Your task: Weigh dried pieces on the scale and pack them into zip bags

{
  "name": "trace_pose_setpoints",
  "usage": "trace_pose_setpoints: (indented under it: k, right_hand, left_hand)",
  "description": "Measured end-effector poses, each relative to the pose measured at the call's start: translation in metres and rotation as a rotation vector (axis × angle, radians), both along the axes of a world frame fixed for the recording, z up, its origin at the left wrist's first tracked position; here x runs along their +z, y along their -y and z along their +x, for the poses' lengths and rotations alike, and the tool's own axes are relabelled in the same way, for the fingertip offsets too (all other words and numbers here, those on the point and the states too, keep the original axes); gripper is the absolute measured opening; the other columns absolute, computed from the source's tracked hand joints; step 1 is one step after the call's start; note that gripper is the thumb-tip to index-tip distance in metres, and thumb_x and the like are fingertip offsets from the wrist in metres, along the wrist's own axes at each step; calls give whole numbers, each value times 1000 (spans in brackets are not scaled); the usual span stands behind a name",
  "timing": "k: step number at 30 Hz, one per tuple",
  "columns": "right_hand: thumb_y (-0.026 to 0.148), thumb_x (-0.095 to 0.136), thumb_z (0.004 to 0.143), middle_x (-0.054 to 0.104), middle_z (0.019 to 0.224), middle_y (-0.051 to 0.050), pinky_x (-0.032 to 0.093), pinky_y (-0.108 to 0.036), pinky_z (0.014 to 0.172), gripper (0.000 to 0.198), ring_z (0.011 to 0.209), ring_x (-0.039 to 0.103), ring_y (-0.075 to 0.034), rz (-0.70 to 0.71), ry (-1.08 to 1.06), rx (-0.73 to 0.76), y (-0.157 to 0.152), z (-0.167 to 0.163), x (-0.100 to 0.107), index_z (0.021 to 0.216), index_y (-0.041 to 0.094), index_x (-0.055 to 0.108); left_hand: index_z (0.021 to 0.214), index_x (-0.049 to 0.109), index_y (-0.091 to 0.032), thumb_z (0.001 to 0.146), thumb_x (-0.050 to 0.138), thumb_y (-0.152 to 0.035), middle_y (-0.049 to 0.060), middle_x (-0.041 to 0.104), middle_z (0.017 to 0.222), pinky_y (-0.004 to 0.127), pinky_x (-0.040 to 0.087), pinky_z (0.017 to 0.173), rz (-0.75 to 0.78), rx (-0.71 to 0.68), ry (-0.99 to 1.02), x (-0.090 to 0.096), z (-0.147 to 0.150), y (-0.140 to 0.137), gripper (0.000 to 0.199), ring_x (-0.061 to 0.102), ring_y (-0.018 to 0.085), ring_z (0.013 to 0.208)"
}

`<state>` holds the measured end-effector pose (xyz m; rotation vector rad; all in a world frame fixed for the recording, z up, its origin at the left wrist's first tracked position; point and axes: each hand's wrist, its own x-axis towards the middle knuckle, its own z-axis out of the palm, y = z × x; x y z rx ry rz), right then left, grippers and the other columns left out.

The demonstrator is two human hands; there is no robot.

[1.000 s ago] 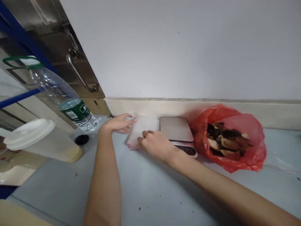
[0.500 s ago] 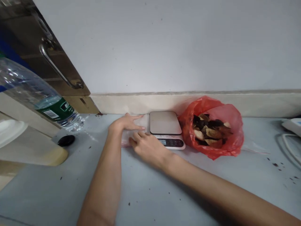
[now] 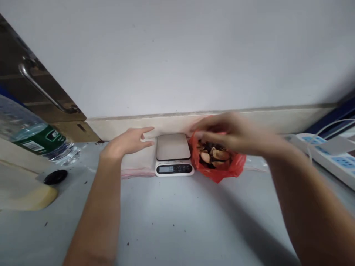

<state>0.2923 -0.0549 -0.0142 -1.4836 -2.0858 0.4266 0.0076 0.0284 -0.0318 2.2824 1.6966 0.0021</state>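
Left of the left grip (image 3: 129, 141), the bottle (image 3: 41, 138) and the jug (image 3: 24, 194) are cut off by the frame; a black disc (image 3: 56, 177) lies nearer. The left grip is released, thumb and fingers spread, partly hiding the clear bags (image 3: 138, 164). Just right of it sits the scale (image 3: 172, 147). The right grip (image 3: 235, 135), blurred and bent at the wrist, covers part of the red bag (image 3: 216, 174) of brown pieces (image 3: 217, 154); whether it grasps anything I cannot tell. Right of it, the power strip (image 3: 337, 162) is cut off.

A pale wall (image 3: 177, 66) with a cream lower strip (image 3: 166, 125) backs the grey-blue tabletop (image 3: 149, 210).
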Motion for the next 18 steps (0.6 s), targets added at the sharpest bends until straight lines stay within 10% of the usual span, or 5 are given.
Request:
trace_pose_setpoints:
  k: [10,18]
  right_hand:
    - [34,69,78,73,84,-9,56,-49,84,10,79,69,-29,-314,-41,-708,5,114,1,81,25,67]
    - [50,89,56,64,60,-9,57,-45,52,43,60,65,-29,-477,15,-585,-3,141,-55,49,26,54]
  left_hand:
    - [117,78,-31,94,60,-28,1,80,112,31,56,82,170,-583,582,18,92,40,30,72,21,91]
    - [99,79,-22,95,59,-24,3,78,89,31,49,66,154,-687,449,4,124,48,20,69,21,76]
